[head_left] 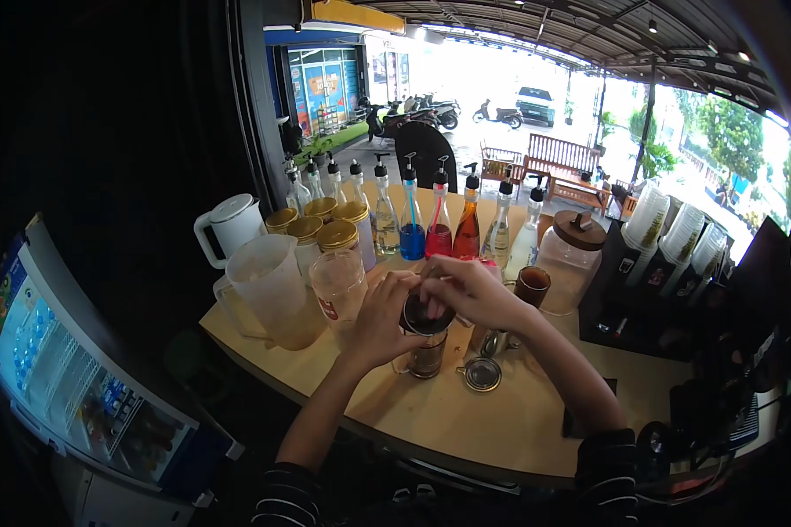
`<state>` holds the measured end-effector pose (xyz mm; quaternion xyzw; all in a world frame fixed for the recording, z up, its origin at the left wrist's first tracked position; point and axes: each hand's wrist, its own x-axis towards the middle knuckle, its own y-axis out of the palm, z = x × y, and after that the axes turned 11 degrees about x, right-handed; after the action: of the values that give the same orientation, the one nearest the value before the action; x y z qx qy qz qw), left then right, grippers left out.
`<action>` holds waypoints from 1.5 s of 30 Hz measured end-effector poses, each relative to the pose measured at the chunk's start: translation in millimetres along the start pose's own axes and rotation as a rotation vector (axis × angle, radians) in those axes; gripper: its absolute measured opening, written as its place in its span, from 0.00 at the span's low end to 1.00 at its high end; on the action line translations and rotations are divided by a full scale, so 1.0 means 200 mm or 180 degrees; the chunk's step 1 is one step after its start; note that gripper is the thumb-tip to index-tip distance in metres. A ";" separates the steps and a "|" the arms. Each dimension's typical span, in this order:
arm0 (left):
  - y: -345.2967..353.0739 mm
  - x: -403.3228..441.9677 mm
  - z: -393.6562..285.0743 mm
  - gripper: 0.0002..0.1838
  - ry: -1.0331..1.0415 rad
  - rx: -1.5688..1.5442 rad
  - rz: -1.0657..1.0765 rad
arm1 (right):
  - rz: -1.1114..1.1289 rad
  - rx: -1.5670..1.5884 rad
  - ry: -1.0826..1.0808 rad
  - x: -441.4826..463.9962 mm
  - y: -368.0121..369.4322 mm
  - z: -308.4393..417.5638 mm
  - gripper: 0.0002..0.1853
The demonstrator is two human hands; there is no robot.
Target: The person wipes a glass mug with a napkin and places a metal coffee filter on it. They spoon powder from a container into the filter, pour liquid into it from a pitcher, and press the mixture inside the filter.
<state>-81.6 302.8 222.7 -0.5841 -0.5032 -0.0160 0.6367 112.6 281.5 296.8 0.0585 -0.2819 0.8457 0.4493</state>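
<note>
Near the middle of the wooden counter stands a glass mug with a dark round piece over its mouth. My left hand is curled round the left side of that dark piece. From the right, my right hand reaches over it, fingers bent down into its opening; what they hold, if anything, is hidden. A small round metal strainer or lid lies on the counter to the right of the mug. Behind my right hand is a brown cup.
Pump bottles with blue syrup, red syrup and amber syrup line the back. Left are a plastic pitcher, a white jug and gold-lidded jars. A cup rack and wooden-lidded jar stand right.
</note>
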 end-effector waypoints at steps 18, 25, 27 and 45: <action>-0.03 0.02 -0.04 0.43 -0.0811 -0.0599 -0.0129 | -0.1622 0.2120 -0.0856 -0.35 -0.09 -0.07 0.11; -0.01 0.02 -0.02 0.43 -0.0827 -0.0283 -0.0119 | -0.1593 0.0754 -0.0319 -0.60 0.01 -0.18 0.07; -0.01 0.02 -0.03 0.42 -0.0905 -0.0322 -0.0139 | -0.1142 -0.0748 0.0181 -0.65 0.07 -0.21 0.05; -0.03 0.05 -0.04 0.38 -0.1002 -0.0340 -0.0032 | 0.0817 -0.2401 -0.0066 -0.81 0.36 -0.53 0.10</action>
<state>-76.3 300.2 235.3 -0.6099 -0.5981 0.0459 0.5179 167.4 187.7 119.9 -0.1377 -0.5823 0.7315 0.3270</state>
